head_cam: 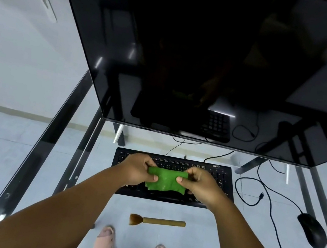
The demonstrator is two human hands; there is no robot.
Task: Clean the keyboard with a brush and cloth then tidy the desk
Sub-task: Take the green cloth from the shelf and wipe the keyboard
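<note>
A black keyboard (211, 171) lies on the glass desk (96, 125) below a large dark monitor (192, 52). Both hands hold a green cloth (167, 180) stretched flat just above the keyboard's middle keys. My left hand (137, 171) pinches the cloth's left edge. My right hand (202, 185) pinches its right edge. The hands and cloth hide much of the keyboard's centre. A brush (157, 222) with a tan wooden handle and brown bristles lies on the glass in front of the keyboard, bristles pointing left, untouched.
A black mouse (312, 230) sits at the right, its cable looping across the glass. Loose black cables (255, 190) lie right of the keyboard. The desk's black frame bars run along both sides. Through the glass I see two feet in pink shoes (132, 245).
</note>
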